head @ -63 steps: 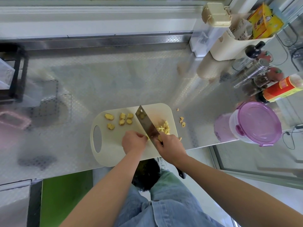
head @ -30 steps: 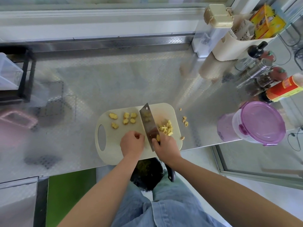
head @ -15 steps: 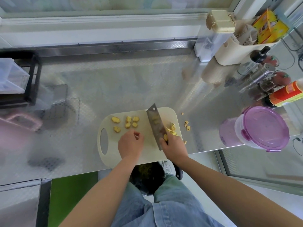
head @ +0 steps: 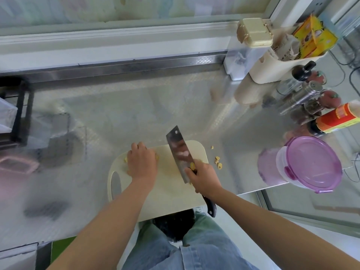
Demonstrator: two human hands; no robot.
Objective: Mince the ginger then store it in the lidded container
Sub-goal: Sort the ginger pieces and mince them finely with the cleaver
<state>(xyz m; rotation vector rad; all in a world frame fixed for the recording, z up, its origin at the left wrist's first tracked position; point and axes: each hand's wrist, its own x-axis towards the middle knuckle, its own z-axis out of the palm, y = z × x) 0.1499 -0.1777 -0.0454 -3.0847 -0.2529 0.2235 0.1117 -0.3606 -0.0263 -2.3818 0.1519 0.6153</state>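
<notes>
Head view: one cleaver (head: 178,152) clamped in my right grip (head: 204,178); left grip (head: 142,162) covers ginger pieces (head: 125,159), whether pinching I cannot tell.

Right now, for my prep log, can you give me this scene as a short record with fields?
left hand: on the board, over ginger; grip hidden
right hand: grips cleaver, tilted over board, a slice stuck to it
stray bits: on counter, right of board
container: lid on, far right, untouched
</notes>
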